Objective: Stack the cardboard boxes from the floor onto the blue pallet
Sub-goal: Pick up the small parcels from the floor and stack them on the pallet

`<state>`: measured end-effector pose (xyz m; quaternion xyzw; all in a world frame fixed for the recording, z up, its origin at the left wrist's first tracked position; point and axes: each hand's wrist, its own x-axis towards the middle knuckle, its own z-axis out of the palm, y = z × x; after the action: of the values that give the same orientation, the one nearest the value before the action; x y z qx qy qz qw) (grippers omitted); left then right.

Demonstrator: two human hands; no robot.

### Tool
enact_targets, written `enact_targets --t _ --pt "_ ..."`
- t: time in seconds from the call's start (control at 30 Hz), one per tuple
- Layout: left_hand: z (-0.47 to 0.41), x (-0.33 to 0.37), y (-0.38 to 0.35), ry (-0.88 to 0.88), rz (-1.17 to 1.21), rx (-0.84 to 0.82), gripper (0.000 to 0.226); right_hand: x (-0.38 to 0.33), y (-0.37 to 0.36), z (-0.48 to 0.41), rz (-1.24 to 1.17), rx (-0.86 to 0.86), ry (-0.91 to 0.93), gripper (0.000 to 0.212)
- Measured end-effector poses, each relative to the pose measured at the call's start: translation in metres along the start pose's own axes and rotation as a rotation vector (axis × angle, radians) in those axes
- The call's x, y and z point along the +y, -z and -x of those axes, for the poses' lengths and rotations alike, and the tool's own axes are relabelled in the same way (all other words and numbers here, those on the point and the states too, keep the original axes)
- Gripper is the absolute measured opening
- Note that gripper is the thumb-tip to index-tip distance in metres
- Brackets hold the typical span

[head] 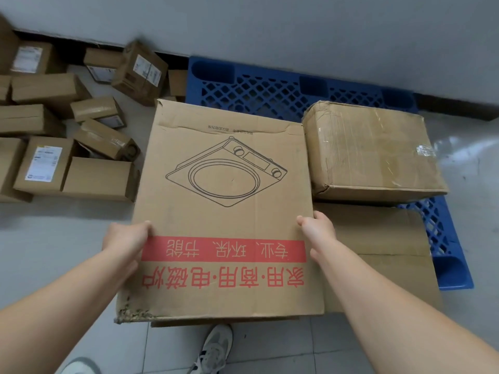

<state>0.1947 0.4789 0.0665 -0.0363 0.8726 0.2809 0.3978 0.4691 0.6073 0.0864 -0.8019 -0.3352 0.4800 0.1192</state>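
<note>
Your large box, cooker drawing on top: held flat, centre. Taped box sits on blue pallet, 2 o'clock. Flat carton at 4 o'clock. Small boxes scattered at 10 o'clock.

Soft, even indoor light, mostly sharp.
Glare whitens the floor at right; shadows are soft — wide-angle bending curves the base of the wall near the edges.

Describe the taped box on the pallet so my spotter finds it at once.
Start at the blue pallet against the wall. On its right half, beside the held printed box, sits the taped box, behind a flat carton. Unlike both neighbours, it is wrapped in glossy clear tape.
</note>
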Motion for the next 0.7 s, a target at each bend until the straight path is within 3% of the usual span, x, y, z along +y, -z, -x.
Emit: enact_targets --t 0.13,0.7 --pt "-0.004 -0.007 -0.008 0.035 -0.038 -0.095 0.058 0.003 0.003 -0.007 0.061 0.008 -0.051 0.043" --pt "-0.008 -0.009 -0.007 0.070 -0.082 -0.289 0.058 0.010 -0.009 -0.021 0.138 0.090 -0.051 0.045"
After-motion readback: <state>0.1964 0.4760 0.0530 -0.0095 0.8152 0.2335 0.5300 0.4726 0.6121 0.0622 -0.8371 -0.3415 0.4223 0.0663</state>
